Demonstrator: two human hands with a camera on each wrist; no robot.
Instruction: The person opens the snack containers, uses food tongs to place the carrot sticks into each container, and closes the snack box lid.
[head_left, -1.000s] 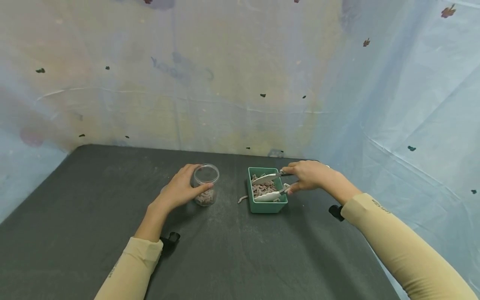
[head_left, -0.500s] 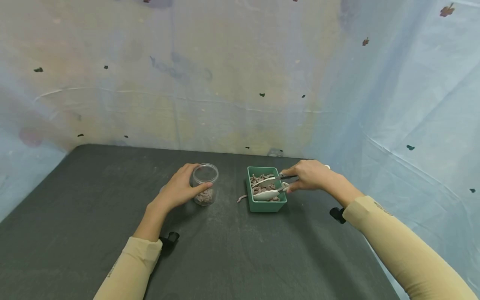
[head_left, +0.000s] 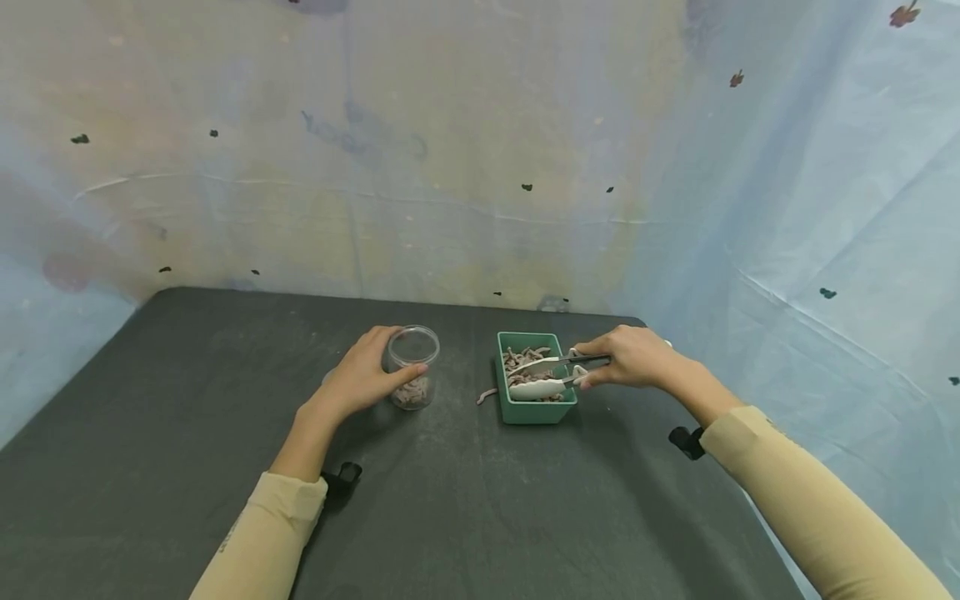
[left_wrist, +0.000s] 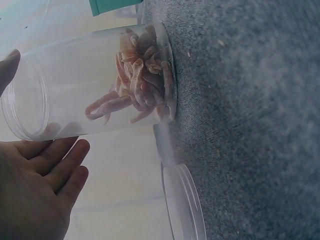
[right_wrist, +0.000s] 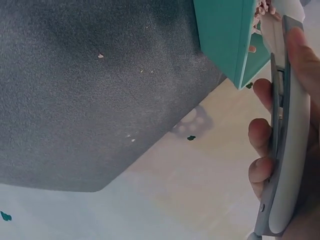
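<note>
My left hand [head_left: 363, 375] grips a clear plastic jar [head_left: 412, 358] near its top, thumb on one side and fingers on the other. The jar stands upright on the dark table [head_left: 420, 500]. Brownish-pink finger-like strips [left_wrist: 140, 77] fill its lower part. In my right hand [head_left: 630, 358] is a pair of tongs [right_wrist: 290, 125] with pale tips and grey-white handles. The tongs' tips lie spread inside a green rectangular box [head_left: 536, 413], over a heap of the same strips [head_left: 528, 357]. What sits between the tips is hard to tell.
One loose strip [head_left: 487, 396] lies on the table against the left side of the green box. A clear lid [left_wrist: 184, 202] rests on the table beside the jar in the left wrist view. Plastic sheeting [head_left: 420, 150] hangs behind the table.
My right hand has shifted slightly right with the tongs, and the tips have drawn a little closer together within the box. The left hand and jar have stayed put.
</note>
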